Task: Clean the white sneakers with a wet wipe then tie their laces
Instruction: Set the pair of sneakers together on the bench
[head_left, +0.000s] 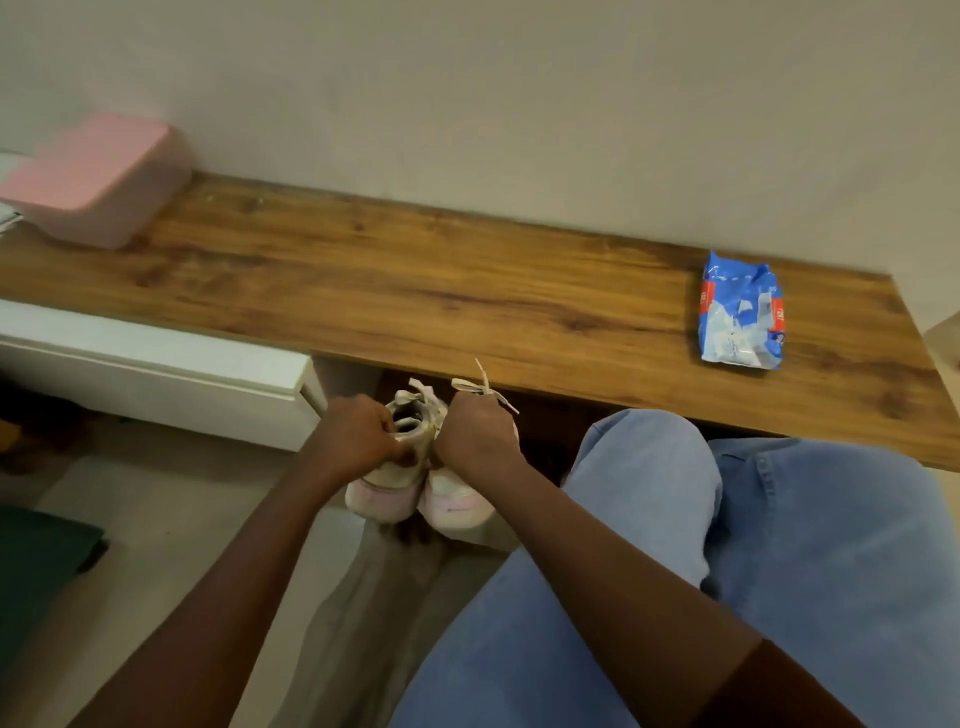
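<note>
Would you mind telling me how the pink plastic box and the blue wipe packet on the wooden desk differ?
The pink plastic box sits at the far left of the wooden desk, against the wall; the blue wipe packet lies near the right end. The box is rigid, plain and taller; the packet is crumpled, flat and printed in blue, white and red. Both rest on the desk, untouched by either hand.

The desk (415, 280) looks like wood-grain laminate — brown, smooth, with a faint sheen. The wipes pack (740, 312) is crinkled plastic film, glossy blue and white. The box (98, 176) appears to be matt pink plastic with rounded edges. The sneakers (415, 483) have a whitish, scuffed upper and flat woven cloth laces (485, 387) — dull, frayed at the ends. The jeans (779, 545) are soft, pale blue denim. The drawer front (156, 374) is smooth white.
</note>
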